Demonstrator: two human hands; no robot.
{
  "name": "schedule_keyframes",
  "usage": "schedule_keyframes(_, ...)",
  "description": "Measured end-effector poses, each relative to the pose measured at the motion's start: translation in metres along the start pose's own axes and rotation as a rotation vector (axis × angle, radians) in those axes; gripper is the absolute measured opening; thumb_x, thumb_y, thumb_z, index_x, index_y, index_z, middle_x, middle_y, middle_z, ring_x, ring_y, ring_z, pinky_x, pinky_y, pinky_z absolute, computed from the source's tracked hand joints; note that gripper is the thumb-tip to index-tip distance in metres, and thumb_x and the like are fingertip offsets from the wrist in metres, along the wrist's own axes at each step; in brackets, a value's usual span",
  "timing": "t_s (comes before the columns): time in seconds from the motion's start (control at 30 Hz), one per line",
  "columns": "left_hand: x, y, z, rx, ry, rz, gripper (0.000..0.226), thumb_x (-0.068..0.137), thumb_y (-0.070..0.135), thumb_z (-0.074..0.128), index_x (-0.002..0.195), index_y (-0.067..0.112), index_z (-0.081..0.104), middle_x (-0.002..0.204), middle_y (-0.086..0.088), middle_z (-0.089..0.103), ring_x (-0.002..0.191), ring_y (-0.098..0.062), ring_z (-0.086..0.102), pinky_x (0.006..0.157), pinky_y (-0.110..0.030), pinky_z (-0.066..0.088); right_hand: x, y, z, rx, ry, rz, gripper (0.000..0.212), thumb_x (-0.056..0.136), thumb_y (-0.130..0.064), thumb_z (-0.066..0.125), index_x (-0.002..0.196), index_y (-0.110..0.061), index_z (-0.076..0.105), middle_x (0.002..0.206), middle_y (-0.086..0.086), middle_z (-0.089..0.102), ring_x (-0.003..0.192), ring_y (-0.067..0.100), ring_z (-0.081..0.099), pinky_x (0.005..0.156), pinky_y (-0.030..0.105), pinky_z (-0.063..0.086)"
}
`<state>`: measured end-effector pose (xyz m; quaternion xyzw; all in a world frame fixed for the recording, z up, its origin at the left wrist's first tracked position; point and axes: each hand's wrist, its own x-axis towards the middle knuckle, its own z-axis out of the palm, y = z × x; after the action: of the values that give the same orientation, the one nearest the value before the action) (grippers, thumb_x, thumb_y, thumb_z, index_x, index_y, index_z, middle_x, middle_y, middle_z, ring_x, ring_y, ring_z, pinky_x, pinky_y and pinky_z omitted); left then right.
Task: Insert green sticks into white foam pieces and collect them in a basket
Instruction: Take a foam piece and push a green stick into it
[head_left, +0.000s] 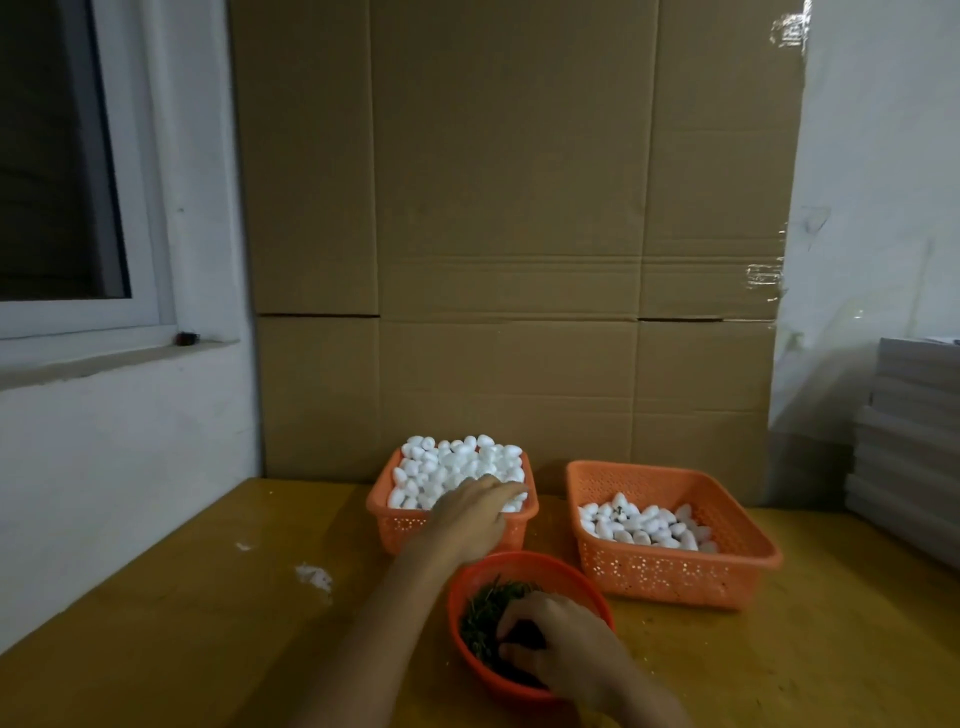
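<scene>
Head camera faces forward-down, close over the table (182, 649).

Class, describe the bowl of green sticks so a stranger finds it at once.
Start at the big cardboard sheet behind the yellow table. Two orange baskets stand before it; the bowl sits nearest the person. It alone is round and holds green sticks.

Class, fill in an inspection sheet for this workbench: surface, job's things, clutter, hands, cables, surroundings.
Surface: yellow table.
Job's things: left basket heaped with foam pieces; right basket part-filled; round bowl holds green sticks.
Clutter: white crumbs on the table's left.
Hands: left hand on the heaped foam; right hand in the bowl, fingers curled among sticks; grips unclear.
Cables: nothing seen.
Surroundings: cardboard sheet behind, window left, stacked white boards right.
</scene>
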<state>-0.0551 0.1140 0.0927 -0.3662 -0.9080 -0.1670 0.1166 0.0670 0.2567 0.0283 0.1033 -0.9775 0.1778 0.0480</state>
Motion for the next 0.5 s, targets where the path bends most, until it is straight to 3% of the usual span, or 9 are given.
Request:
schedule_keyframes(0.23, 0.025, 0.007, 0.019, 0.218, -0.096, -0.013, 0.04, 0.113, 0.025, 0.035, 0.148, 0.03, 0.051, 0.149, -0.007, 0.054, 0.13, -0.033, 0.056, 0.112, -0.051, 0.038, 0.002, 0.001, -0.004, 0.003, -0.002, -0.023, 0.021, 0.1, -0.041, 0.065, 0.12, -0.036, 0.069, 0.131, -0.015, 0.063, 0.122, 0.009, 0.056, 0.101, 0.03, 0.046)
schedule_keyframes(0.37, 0.033, 0.004, 0.019, 0.123, -0.132, -0.109, 0.037, 0.111, 0.028, 0.036, 0.129, 0.011, 0.064, 0.129, -0.011, 0.067, 0.116, -0.032, 0.063, 0.1, -0.049, 0.049, 0.002, 0.001, -0.004, 0.002, -0.005, -0.022, 0.022, 0.1, -0.041, 0.064, 0.121, -0.036, 0.069, 0.133, -0.016, 0.063, 0.125, 0.008, 0.055, 0.104, 0.031, 0.045)
schedule_keyframes(0.5, 0.033, -0.007, 0.026, -0.081, -0.079, -0.174, 0.04, 0.111, 0.033, 0.042, 0.099, 0.005, 0.069, 0.099, -0.01, 0.072, 0.095, -0.026, 0.068, 0.087, -0.044, 0.055, 0.0, 0.001, -0.004, 0.013, -0.014, -0.019, 0.022, 0.1, -0.042, 0.064, 0.122, -0.037, 0.068, 0.134, -0.015, 0.062, 0.126, 0.009, 0.054, 0.105, 0.032, 0.045)
